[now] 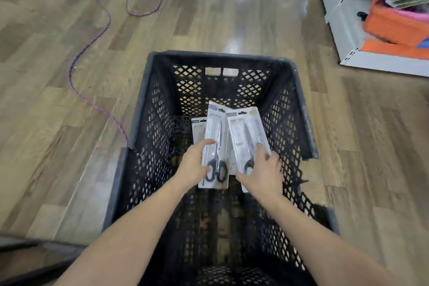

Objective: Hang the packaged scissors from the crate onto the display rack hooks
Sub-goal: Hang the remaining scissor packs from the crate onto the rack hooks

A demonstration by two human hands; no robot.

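1. My two bare forearms reached down into the black crate [144, 123] on the shop floor [69, 53].
2. My left hand [193, 165] pinched one scissors pack [214, 144] along its left edge, thumb on the face, fingers behind.
3. My right hand [263, 172] curled round a second pack [246, 137] near the black handles, thumb under its lower edge.
4. A third pack [197, 131] lay partly beneath them at the bottom of the crate.
5. By my reckoning the job was barely begun: no pack hung on a hook yet, and both held packs were inside the crate walls.
6. The white display rack [343, 18] stood well apart at upper right, its hooks too blurred to make out, orange goods [394, 23] on its shelves.
7. A purple cord [92, 104] snaked across the floor to the left, clear of the path to the rack; the deep crate walls seemed the likelier snag.
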